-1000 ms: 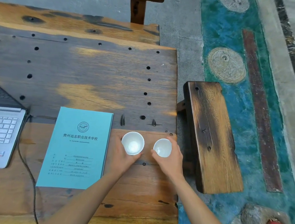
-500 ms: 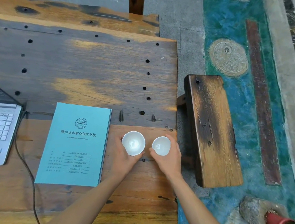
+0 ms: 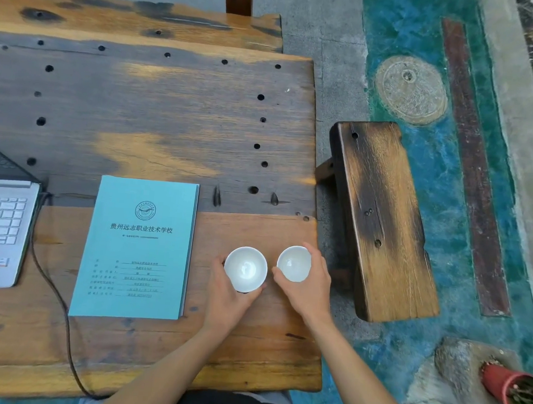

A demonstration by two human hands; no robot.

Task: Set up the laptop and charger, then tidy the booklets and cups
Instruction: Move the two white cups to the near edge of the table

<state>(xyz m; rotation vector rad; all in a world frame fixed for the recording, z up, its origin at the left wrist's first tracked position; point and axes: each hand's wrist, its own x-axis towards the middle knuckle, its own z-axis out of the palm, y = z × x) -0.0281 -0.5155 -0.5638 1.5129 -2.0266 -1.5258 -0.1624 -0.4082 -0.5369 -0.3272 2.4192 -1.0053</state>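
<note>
Outdoors, in soft daylight. Dark, scorched wooden surface (image 3: 156, 123) dotted with round holes. Low charred wooden bench (image 3: 384, 224) just beside its right edge. Grey concrete floor (image 3: 334, 47) with teal painted patches and a round carved disc (image 3: 411, 90). Red plant pot (image 3: 499, 386) at lower right.
</note>
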